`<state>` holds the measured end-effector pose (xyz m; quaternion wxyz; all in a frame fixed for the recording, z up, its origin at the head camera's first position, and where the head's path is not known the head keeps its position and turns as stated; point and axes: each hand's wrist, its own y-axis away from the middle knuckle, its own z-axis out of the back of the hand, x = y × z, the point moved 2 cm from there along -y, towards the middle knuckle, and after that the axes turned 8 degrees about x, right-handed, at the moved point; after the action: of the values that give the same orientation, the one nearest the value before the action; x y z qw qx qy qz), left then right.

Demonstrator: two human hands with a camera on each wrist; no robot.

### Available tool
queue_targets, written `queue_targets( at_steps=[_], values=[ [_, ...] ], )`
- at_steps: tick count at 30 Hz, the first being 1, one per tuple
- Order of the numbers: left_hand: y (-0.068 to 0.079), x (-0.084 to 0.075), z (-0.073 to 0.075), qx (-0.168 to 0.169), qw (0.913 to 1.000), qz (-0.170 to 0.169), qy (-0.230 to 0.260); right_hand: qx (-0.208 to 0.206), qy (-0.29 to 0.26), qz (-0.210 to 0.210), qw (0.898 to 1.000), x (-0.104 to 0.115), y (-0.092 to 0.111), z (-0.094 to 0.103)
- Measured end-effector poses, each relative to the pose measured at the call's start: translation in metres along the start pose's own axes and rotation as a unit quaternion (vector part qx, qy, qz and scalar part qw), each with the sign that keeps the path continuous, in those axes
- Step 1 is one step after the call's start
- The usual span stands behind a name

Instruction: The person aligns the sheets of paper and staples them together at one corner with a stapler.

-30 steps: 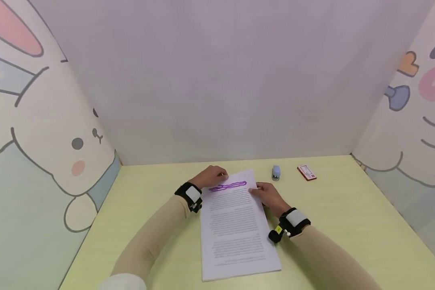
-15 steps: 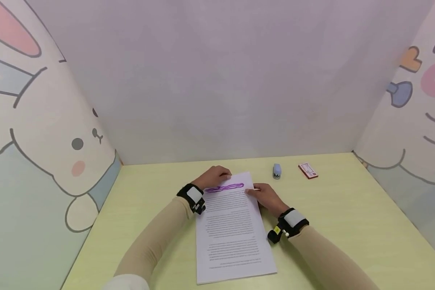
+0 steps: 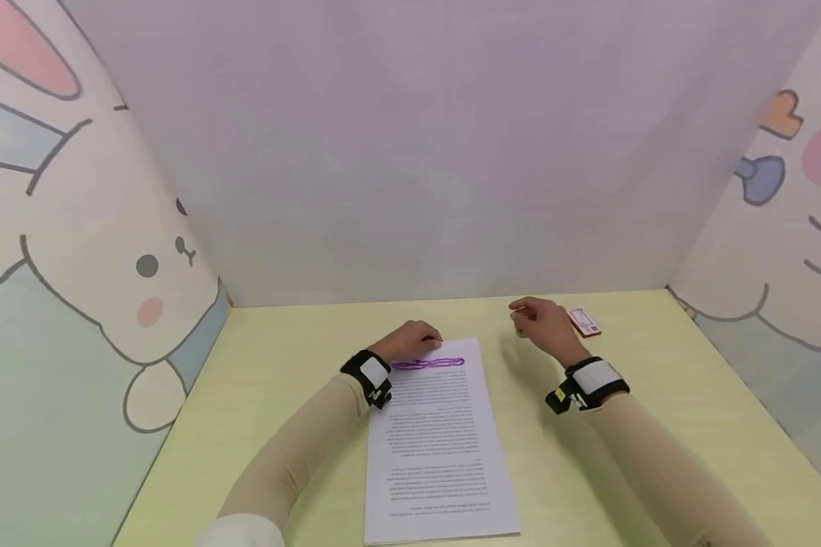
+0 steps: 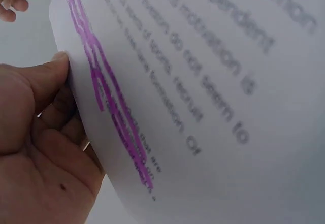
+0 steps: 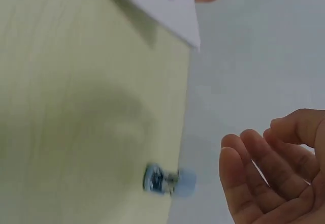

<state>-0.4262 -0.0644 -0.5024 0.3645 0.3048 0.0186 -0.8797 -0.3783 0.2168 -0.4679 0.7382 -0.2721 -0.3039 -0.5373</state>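
Note:
A stack of printed paper [image 3: 438,448] lies lengthwise on the table, with a purple marker scribble [image 4: 109,87] across the lines nearest its far end. At that far edge my left hand [image 3: 409,342] pinches the sheets, thumb on top and fingers curled beneath. The left wrist view shows the thumb at the paper's margin. Right of the stack, my right hand [image 3: 546,328] hovers with bent, parted fingers and holds nothing. A small light-blue stapler [image 5: 182,182] is just beyond its fingertips in the right wrist view; in the head view the hand mostly covers it.
A small red and white box [image 3: 584,322] lies right of the right hand, partly behind it. The yellow-green table [image 3: 280,342] meets a pale back wall [image 3: 410,190]. Side panels with cartoon animals [image 3: 109,304] stand at left and right.
My right hand has let go of the paper's right edge and moved right and away from me to the stapler. My left hand keeps its hold; the stack has come slightly nearer and lies flatter.

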Motion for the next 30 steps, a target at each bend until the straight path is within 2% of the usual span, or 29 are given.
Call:
queue_targets(
  at_steps=[3,7,10,14,22,30],
  values=[
    [-0.002,0.001,-0.006,-0.002,0.9999,0.009,-0.007,0.004,0.12,0.033,0.992,-0.009,-0.009,0.013],
    [-0.002,0.002,-0.011,-0.007,0.9998,0.017,-0.01,0.077,0.225,0.088,0.967,-0.027,-0.016,0.017],
    [-0.002,0.001,-0.012,-0.009,0.9997,0.019,-0.012,0.121,0.282,0.118,0.944,-0.036,-0.016,0.016],
    [-0.002,0.0,-0.012,-0.006,0.9997,0.021,-0.01,0.132,0.316,0.106,0.933,-0.04,-0.015,0.015],
    [-0.004,-0.002,-0.014,-0.004,0.9994,0.033,-0.004,0.072,0.342,0.09,0.933,-0.043,-0.017,0.015],
    [-0.002,-0.001,-0.015,-0.002,0.999,0.043,-0.006,0.06,0.308,0.081,0.946,-0.056,-0.012,0.006]
  ],
)
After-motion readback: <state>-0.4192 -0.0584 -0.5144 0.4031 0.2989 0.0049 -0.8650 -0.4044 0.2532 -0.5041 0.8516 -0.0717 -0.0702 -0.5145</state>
